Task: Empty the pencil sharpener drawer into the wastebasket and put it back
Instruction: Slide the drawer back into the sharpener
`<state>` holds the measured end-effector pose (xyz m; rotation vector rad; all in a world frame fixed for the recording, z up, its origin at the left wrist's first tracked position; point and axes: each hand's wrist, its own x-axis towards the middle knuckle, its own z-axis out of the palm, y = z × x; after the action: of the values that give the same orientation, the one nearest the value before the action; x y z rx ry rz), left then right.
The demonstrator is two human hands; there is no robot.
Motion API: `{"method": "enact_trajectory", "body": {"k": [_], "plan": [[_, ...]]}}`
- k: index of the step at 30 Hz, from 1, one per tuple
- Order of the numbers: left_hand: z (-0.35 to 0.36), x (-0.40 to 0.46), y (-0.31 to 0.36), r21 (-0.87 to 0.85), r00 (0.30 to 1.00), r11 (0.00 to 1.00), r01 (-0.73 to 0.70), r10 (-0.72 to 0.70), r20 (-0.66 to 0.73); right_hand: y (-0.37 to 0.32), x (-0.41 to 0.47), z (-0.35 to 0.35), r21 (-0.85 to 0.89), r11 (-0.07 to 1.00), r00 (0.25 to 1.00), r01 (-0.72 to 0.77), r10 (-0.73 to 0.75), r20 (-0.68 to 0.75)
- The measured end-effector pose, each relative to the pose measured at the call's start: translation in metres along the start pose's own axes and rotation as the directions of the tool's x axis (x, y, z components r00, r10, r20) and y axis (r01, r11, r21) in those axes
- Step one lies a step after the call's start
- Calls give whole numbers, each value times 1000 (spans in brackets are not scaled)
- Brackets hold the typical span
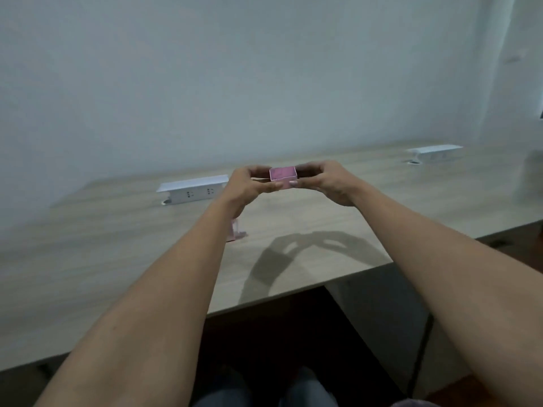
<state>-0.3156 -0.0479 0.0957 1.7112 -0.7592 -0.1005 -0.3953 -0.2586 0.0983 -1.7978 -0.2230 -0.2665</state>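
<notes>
Pink drawer (283, 176) held up in the air above the wooden desk (117, 259), pinched from both ends: left hand (249, 185) on its 9 o'clock end, right hand (326, 180) on its 3 o'clock end, fingers of both closed on it. Long axis running roughly 9 to 3, open side appearing to face the camera; contents not readable, too blurred. Pink sharpener body (235, 232) on the desk at about 7 o'clock from the drawer, mostly hidden behind the left forearm, slot direction not visible. Key relation: body lies below and toward the left hand, so left is the nearer hand for steadying it, right better placed to carry the drawer. No wastebasket in view, so cannot tell which way the dump would go or whether it is already done; if the drawer is empty, likely step is reinsertion. That calls for dropping the drawer down toward 7 o'clock and turning its axis to match the slot. Risk: tilt during the hand-off, spilling any shavings left. White socket box (192, 190) at 9 o'clock, well apart, not in the way.
</notes>
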Motion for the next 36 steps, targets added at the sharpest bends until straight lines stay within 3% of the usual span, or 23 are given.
{"method": "enact_trajectory", "body": {"k": [5,12,21,29,36], "plan": [[-64,-8,-11,31,992,999,20,-17,-122,-4,48,56,17,999,994,48,-49,94],[-127,-20,-45,17,978,995,96,-91,-185,20,95,116,55,998,989,15,-23,149],[-177,-51,-95,-25,932,984,177,-176,-318,65,109,142,-3,998,994,-67,67,91],[-177,-79,-141,-25,896,946,322,-314,-314,78,105,141,-40,994,989,-106,110,103],[-154,-84,-149,-56,903,933,356,-359,-236,83,100,141,-38,994,987,-98,102,121]]}}
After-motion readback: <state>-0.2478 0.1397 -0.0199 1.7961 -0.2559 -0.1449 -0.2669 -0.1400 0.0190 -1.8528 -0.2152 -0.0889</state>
